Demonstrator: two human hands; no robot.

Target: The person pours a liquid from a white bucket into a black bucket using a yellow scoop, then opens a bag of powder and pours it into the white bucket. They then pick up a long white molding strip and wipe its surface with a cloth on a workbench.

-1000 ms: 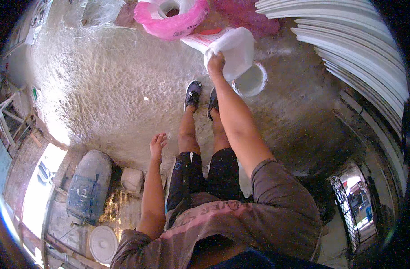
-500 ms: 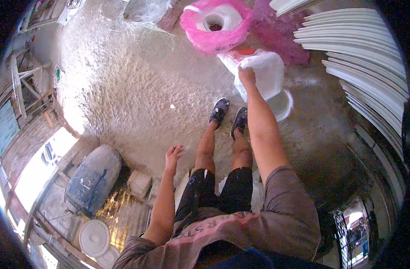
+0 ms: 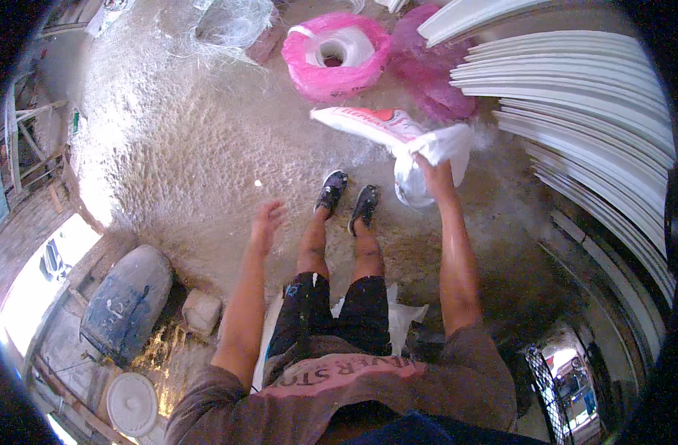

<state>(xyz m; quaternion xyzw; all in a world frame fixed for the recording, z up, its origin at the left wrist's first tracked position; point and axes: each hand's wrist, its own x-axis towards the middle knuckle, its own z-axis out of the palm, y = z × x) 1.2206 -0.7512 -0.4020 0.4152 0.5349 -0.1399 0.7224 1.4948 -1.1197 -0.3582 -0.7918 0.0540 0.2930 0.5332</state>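
Floor [image 3: 205, 148]: dusty concrete, white panels [image 3: 576, 96] at right edge.
Right hand [image 3: 428, 165]: clenched on sack [image 3: 398, 137]; hold it firmly, tip slowly.
Left hand [image 3: 266, 220]: open, empty.

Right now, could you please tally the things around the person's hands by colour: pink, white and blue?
Pink: 2, the pink roll and the pink bag.
White: 3, the white sack in the right hand, the stacked white panels, the white lid.
Blue: 1, the blue drum.
Total: 6.
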